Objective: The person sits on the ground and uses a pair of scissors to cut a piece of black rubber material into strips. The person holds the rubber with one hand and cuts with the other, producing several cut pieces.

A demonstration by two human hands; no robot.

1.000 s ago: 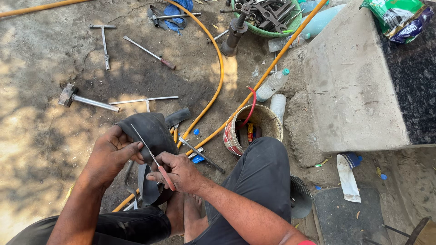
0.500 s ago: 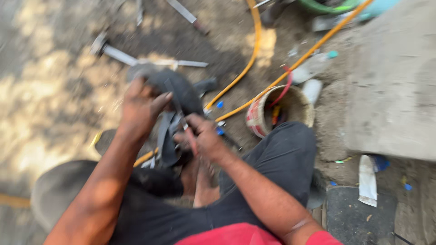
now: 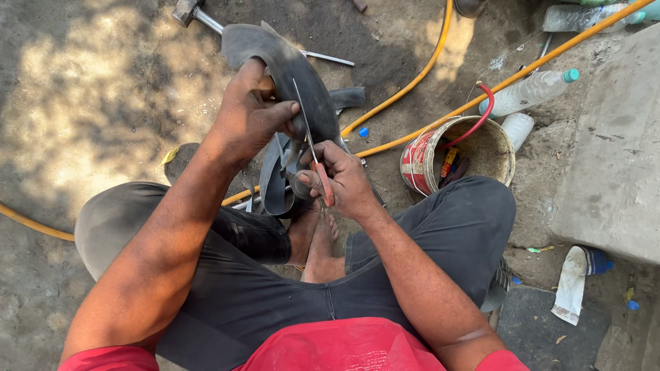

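Fingers of the left hand pinch the rubber tube — held up. The right hand grips scissors — blades against the tube.

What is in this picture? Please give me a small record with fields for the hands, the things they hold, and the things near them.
Left hand: left hand grips a black rubber inner tube, lifted above the ground
Right hand: right hand holds red-handled scissors, blades against the tube
Posture: seated on dirt ground, bare feet together
Right side: rusty bucket, clear plastic bottle
Behind: yellow hose, hammer
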